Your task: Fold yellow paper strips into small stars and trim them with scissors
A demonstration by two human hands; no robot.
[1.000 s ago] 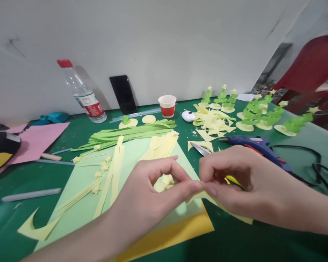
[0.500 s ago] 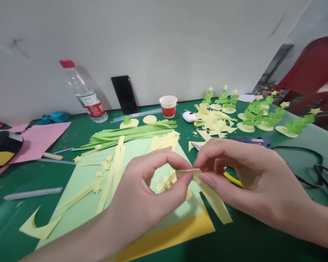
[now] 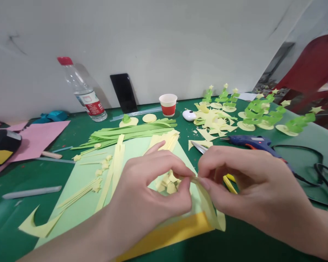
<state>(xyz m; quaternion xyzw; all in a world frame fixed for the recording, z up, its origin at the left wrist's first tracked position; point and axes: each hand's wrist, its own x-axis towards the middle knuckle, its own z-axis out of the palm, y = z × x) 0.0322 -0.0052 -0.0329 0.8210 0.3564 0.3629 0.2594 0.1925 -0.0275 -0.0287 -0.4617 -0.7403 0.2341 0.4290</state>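
Note:
A pale yellow paper strip (image 3: 207,201) is pinched between my two hands, its long end curling down over the edge of the green paper sheet. My left hand (image 3: 150,185) closes thumb and forefinger on the strip's upper end. Right beside it, my right hand (image 3: 246,185) pinches the same strip. The fingertips hide the part being held. Several small folded yellow paper pieces (image 3: 169,182) lie on the light green sheet (image 3: 79,196) behind my left hand. Partly behind my right hand are scissors (image 3: 199,147) with yellow handles.
A blue glue gun (image 3: 255,142) with a black cord lies at right. Green paper strips (image 3: 131,131), yellow scraps (image 3: 213,122) and a paper cup (image 3: 168,105) stand farther back. Paper plants with stars (image 3: 258,112) line the right rear. A bottle (image 3: 89,98) and phone (image 3: 124,93) are near the wall.
Both hands have shifted slightly, and the strip's held end has turned down between the fingertips. Its hanging tail now curls more. More of the glue gun shows behind my right hand.

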